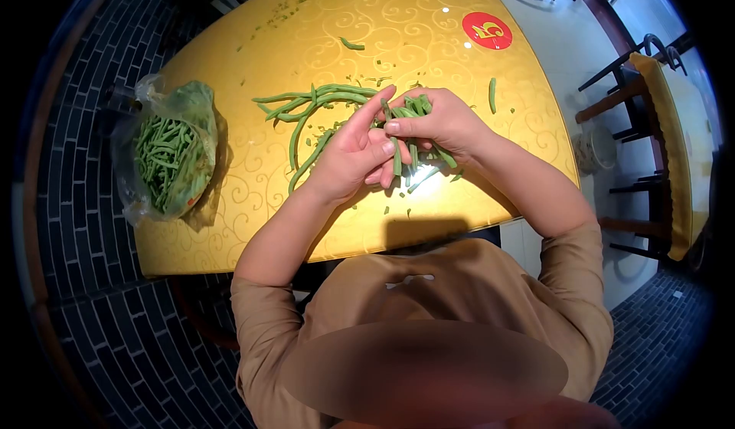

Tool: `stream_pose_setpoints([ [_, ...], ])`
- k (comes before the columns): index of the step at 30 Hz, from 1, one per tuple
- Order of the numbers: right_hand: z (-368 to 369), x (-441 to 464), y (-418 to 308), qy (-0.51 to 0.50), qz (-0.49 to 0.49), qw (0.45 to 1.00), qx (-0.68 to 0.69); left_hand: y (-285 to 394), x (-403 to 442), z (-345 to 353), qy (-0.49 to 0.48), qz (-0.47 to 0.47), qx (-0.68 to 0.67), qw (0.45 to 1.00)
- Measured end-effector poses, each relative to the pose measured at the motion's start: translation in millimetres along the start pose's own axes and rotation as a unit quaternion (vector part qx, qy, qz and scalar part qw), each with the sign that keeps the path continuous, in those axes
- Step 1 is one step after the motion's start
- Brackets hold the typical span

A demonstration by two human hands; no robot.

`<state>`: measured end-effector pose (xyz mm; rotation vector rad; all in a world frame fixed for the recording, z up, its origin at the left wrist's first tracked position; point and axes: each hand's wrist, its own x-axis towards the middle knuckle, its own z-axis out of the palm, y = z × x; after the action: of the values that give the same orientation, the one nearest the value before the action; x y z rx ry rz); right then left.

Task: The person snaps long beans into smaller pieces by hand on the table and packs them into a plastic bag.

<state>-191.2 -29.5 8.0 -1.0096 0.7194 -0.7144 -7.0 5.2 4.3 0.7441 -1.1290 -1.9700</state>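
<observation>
Over the yellow table (253, 199), my right hand (440, 122) is closed around a bundle of green bean pieces (413, 109). My left hand (356, 149) touches its left side, thumb and fingers pinched on a bean piece (396, 157) that hangs down between the hands. Long whole beans (306, 107) lie on the cloth beyond and left of my left hand, some partly hidden by it. Small green scraps and a few cut pieces are scattered under and around both hands.
A plastic bag (199, 107) full of bean pieces (164, 153) stands at the table's left edge. A red round sticker (487, 31) is at the far right. Single bean pieces lie at the right (492, 95) and far middle (352, 44). Chairs stand beyond the right edge.
</observation>
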Motion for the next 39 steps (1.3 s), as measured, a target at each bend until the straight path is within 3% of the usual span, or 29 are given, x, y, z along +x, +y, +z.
stream_pose_setpoints([
  [6,-3,0,3,0.048,-0.022,0.988,-0.147,-8,-1,-2,0.062,0.067,0.163,0.982],
  [8,-2,0,6,0.077,-0.058,0.961,-0.258,-12,1,-9,0.121,0.133,0.213,0.960],
  [12,5,-4,4,0.049,-0.153,0.872,-0.462,-5,-1,-6,0.179,0.133,0.328,0.918],
  [13,6,-6,4,0.049,-0.182,0.861,-0.472,-5,-2,-8,0.160,0.098,0.314,0.931],
  [15,11,-9,1,0.036,-0.249,0.835,-0.490,-6,-1,-8,0.106,0.054,0.138,0.983],
  [19,17,-17,-12,-0.113,-0.310,0.811,-0.483,-5,2,-19,0.096,-0.026,-0.041,0.994],
  [20,23,-21,-17,-0.135,-0.309,0.820,-0.462,-4,4,-23,0.132,-0.035,-0.052,0.989],
  [22,24,-19,-17,-0.153,-0.322,0.840,-0.409,-2,6,-24,0.150,0.020,0.077,0.985],
  [24,21,-13,-16,-0.107,-0.205,0.932,-0.281,-1,7,-30,0.167,0.064,0.232,0.956],
  [25,27,-10,-20,-0.077,-0.142,0.964,-0.212,-8,10,-35,0.196,0.191,0.376,0.885],
  [27,49,0,-32,-0.070,-0.077,0.984,-0.148,-14,9,-40,0.209,0.193,0.445,0.849],
  [28,61,7,-37,-0.077,-0.059,0.987,-0.128,-9,5,-39,0.183,0.139,0.401,0.887],
  [30,93,24,-50,-0.101,-0.025,0.987,-0.119,-41,28,-57,0.107,0.275,0.268,0.917],
  [31,111,36,-54,-0.120,-0.013,0.984,-0.128,-21,12,-44,0.095,0.291,0.309,0.900],
  [34,169,79,-60,-0.181,0.012,0.971,-0.157,-30,22,-47,0.129,0.195,0.401,0.886],
  [35,188,98,-58,-0.190,-0.008,0.968,-0.163,8,-7,-26,0.140,0.074,0.644,0.749],
  [36,207,118,-61,-0.202,-0.033,0.958,-0.199,3,-5,-30,0.153,0.121,0.680,0.707],
  [39,265,180,-73,-0.198,-0.130,0.932,-0.273,-12,0,-39,0.186,0.221,0.693,0.661],
])
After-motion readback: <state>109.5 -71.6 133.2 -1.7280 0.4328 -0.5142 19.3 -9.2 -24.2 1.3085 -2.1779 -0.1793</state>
